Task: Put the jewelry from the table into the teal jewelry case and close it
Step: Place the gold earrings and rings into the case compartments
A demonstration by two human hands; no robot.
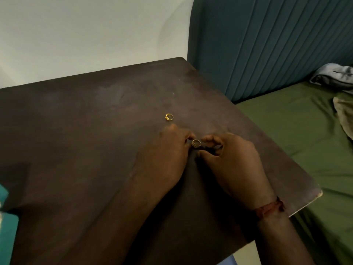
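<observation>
Looking early days: left hand (172, 155) and right hand (233, 161) both pinch a gold ring (196, 143) on the worktop (76, 131), second ring (169, 117) loose at 11 o'clock, teal case (5, 226) off at 8.

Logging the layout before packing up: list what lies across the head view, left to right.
Teal jewelry case, cut off at the left edge → loose gold ring → held gold ring → red thread wristband → crumpled grey cloth. The hands overlap the rings, so they are left out.
</observation>
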